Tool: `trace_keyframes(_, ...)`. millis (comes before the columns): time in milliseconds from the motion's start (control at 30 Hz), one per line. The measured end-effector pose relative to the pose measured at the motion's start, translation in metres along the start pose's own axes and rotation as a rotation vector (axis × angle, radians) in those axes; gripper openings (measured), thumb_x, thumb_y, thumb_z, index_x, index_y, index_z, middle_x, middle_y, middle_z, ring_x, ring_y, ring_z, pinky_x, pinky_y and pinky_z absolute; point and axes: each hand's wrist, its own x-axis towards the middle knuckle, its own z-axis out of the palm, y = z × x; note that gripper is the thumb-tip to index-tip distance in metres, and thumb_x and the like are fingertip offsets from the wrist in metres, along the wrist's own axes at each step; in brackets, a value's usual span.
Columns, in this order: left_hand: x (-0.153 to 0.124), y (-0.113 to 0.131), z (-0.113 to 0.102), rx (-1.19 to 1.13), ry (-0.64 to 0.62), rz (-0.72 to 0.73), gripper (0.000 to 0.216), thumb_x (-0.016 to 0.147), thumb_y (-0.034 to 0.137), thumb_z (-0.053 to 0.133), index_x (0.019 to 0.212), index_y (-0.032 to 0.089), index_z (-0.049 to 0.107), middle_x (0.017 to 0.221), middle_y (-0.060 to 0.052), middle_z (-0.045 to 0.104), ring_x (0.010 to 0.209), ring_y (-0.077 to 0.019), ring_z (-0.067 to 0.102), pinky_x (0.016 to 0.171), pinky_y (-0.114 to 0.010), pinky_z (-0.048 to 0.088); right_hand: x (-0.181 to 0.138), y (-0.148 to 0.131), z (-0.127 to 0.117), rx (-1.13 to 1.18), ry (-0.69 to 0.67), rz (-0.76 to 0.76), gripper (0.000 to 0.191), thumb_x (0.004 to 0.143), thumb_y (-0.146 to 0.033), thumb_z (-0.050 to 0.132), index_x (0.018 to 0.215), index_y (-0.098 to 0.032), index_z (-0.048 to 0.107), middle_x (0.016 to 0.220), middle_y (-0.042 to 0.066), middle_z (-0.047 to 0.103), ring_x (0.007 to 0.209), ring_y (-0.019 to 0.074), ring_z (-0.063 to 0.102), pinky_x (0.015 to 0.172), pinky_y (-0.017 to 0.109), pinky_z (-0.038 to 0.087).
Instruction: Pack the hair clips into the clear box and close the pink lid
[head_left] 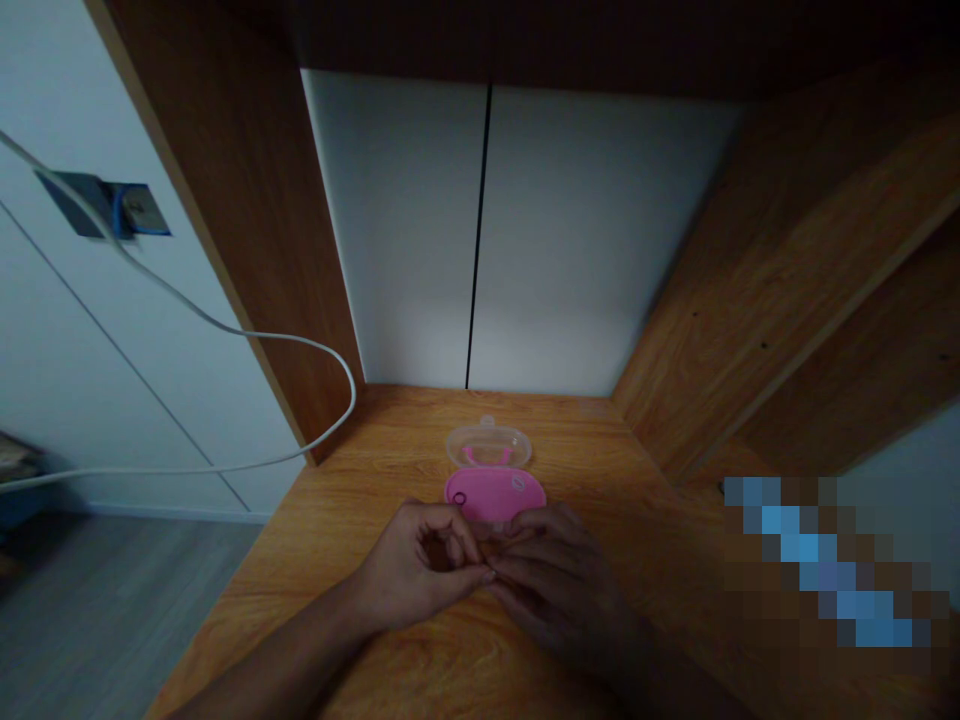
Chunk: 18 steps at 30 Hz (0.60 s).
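A small pink case (pixel 495 494) lies open on the wooden desk (pixel 600 470), its clear lid (pixel 489 446) tipped back toward the wall. My left hand (pixel 420 575) and my right hand (pixel 559 580) meet just in front of the case. The fingertips of both are pinched together around something too small and dark to make out. A small dark ring shows on the pink tray at its left end.
Wooden side panels (pixel 247 200) close in the desk on the left and right, with a white back wall (pixel 570 240). A white cable (pixel 285 340) runs from a wall socket (pixel 112 205) at the left. A blurred patch sits at the right edge.
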Motion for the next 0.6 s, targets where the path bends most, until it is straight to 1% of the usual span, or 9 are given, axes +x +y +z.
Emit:
trace_keyframes(133,0.0,0.005,-0.001,0.021,0.015,-0.006,0.027,0.075,0.035,0.079,0.069,0.014,0.064,0.057,-0.002,0.061,0.051,-0.01,0.051,0.05,-0.021,0.04,0.003,-0.001,-0.002,0.003,0.042,0.027,0.032,0.081,-0.017,0.072,0.108,-0.032,0.067,0.089,-0.002,0.078,0.088,0.0197,0.069,0.077,0.037,0.055)
trace_keyframes(233,0.001,0.01,-0.005,-0.005,0.015,0.006,0.028,0.084,0.04,0.07,0.078,0.013,0.064,0.062,-0.004,0.063,0.052,-0.01,0.051,0.049,-0.021,0.038,0.002,0.005,-0.002,-0.023,0.137,0.114,0.026,0.079,-0.017,0.073,0.101,-0.031,0.068,0.084,-0.001,0.076,0.084,0.0209,0.068,0.075,0.039,0.055)
trace_keyframes(300,0.001,0.011,-0.01,0.011,0.049,0.021,0.029,0.088,0.042,0.065,0.082,0.014,0.061,0.062,-0.003,0.062,0.052,-0.0102,0.051,0.05,-0.021,0.038,0.001,0.013,-0.001,-0.043,0.234,0.226,0.018,0.079,-0.019,0.073,0.094,-0.029,0.07,0.084,0.001,0.074,0.085,0.0221,0.067,0.076,0.041,0.055)
trace_keyframes(333,0.001,0.01,-0.014,0.039,0.069,0.025,0.029,0.089,0.042,0.063,0.083,0.014,0.06,0.059,-0.001,0.058,0.051,-0.0097,0.049,0.049,-0.021,0.037,0.0,0.018,0.0,-0.044,0.278,0.298,0.013,0.08,-0.022,0.073,0.092,-0.028,0.071,0.087,0.003,0.073,0.088,0.0228,0.067,0.078,0.042,0.056)
trace_keyframes(400,0.003,0.009,-0.023,0.138,0.104,0.037,0.026,0.089,0.039,0.061,0.083,0.015,0.059,0.053,0.004,0.048,0.047,-0.0082,0.042,0.047,-0.02,0.032,-0.002,0.027,0.001,-0.053,0.332,0.45,0.006,0.082,-0.03,0.072,0.087,-0.028,0.074,0.099,0.006,0.069,0.094,0.0246,0.066,0.082,0.045,0.057)
trace_keyframes(433,0.003,0.008,-0.029,0.207,0.105,0.046,0.023,0.089,0.037,0.06,0.083,0.015,0.059,0.052,0.006,0.044,0.046,-0.0078,0.039,0.046,-0.02,0.029,-0.003,0.03,0.002,-0.057,0.336,0.51,0.008,0.081,-0.034,0.072,0.085,-0.027,0.075,0.104,0.008,0.067,0.097,0.0257,0.066,0.084,0.046,0.056)
trace_keyframes(500,0.005,0.008,-0.042,0.383,0.063,0.073,0.014,0.087,0.028,0.059,0.082,0.016,0.059,0.052,0.007,0.041,0.046,-0.0078,0.038,0.046,-0.02,0.028,-0.004,0.035,0.004,-0.053,0.32,0.597,0.014,0.08,-0.04,0.073,0.082,-0.026,0.076,0.111,0.009,0.063,0.102,0.0274,0.065,0.089,0.049,0.056)
trace_keyframes(600,0.008,0.01,-0.062,0.654,-0.111,0.095,0.001,0.077,0.016,0.058,0.077,0.017,0.058,0.057,0.004,0.05,0.049,-0.009,0.044,0.05,-0.021,0.031,-0.005,0.038,0.006,-0.02,0.303,0.658,0.017,0.08,-0.042,0.072,0.08,-0.025,0.075,0.114,0.009,0.06,0.106,0.0275,0.063,0.093,0.049,0.054)
